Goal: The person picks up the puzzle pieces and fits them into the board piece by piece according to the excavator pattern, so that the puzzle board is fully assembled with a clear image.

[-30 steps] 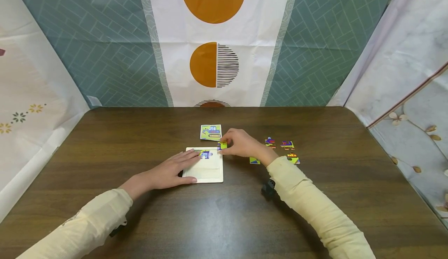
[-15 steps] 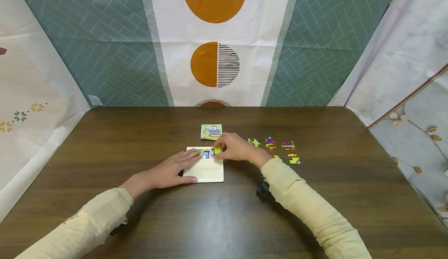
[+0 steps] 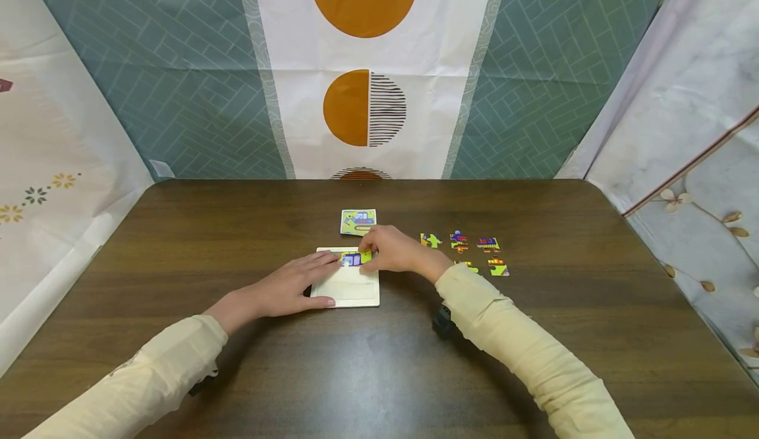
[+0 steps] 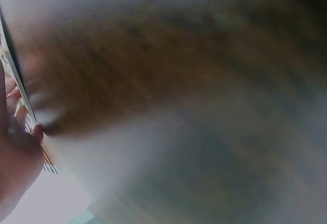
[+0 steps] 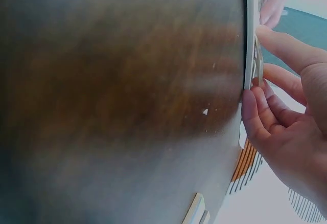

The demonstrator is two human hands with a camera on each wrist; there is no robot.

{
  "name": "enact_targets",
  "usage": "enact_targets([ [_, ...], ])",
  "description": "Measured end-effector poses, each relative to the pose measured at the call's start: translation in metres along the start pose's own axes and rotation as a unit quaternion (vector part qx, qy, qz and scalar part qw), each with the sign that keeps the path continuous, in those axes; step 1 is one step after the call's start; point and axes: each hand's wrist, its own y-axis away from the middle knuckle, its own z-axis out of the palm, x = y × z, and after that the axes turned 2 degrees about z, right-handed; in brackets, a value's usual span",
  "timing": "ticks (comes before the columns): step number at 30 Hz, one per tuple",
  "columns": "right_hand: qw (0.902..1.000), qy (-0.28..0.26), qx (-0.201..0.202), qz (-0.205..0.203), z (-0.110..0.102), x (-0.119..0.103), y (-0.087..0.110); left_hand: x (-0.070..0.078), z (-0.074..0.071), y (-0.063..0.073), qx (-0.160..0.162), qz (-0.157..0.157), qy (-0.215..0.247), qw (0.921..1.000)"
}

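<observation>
A pale puzzle tray lies on the table in the head view, with a blue-and-green puzzle piece along its far side. My left hand rests flat across the tray's left edge, fingers extended; the left wrist view catches only part of this hand. At the tray's far right corner my right hand pinches a green puzzle piece between thumb and fingers. In the right wrist view, that piece sits slightly tilted against the tray's edge, beside the fingers of my right hand.
Behind the tray lies a picture card of a digger. Several loose puzzle pieces are spread to the right, one partly hidden by my right wrist. The brown table meets a patterned cloth at its far edge.
My right hand has moved left and slightly down, bringing the green piece from beside the tray's right edge onto its far right corner, against the other piece. The left hand has stayed put.
</observation>
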Motion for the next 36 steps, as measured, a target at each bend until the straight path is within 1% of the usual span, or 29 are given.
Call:
enact_targets([
  [5,1.0000,0.006,0.001,-0.004,0.000,0.001,-0.001,0.003,-0.005,-0.003,0.010,0.021,-0.059,0.9980],
  [9,1.0000,0.005,0.002,-0.003,0.001,0.000,0.000,0.007,-0.006,-0.012,0.033,0.044,-0.120,0.9913],
  [11,1.0000,0.001,0.003,-0.002,0.001,0.000,0.000,0.009,-0.005,-0.015,0.038,0.054,-0.133,0.9889],
  [13,1.0000,-0.002,0.005,-0.004,0.002,0.001,0.000,0.011,-0.003,-0.018,0.037,0.063,-0.130,0.9889],
  [15,0.9999,-0.004,0.008,-0.009,0.003,0.002,-0.001,0.013,-0.001,-0.019,0.027,0.068,-0.118,0.9903],
  [18,0.9997,-0.004,0.016,-0.018,0.003,0.002,-0.001,0.015,0.000,-0.020,0.012,0.071,-0.107,0.9917],
  [20,0.9996,-0.003,0.018,-0.023,0.002,0.002,-0.001,0.015,0.000,-0.021,0.008,0.072,-0.106,0.9917],
  [23,0.9995,-0.002,0.021,-0.023,0.002,0.001,0.000,0.015,0.000,-0.021,0.010,0.073,-0.107,0.9915],
  [30,0.9997,0.001,0.021,-0.012,0.003,0.001,0.000,0.013,-0.001,-0.023,0.010,0.070,-0.097,0.9927],
  [36,0.9998,-0.011,0.003,-0.017,0.000,0.004,0.002,0.010,0.002,-0.022,0.012,0.079,-0.097,0.9920],
])
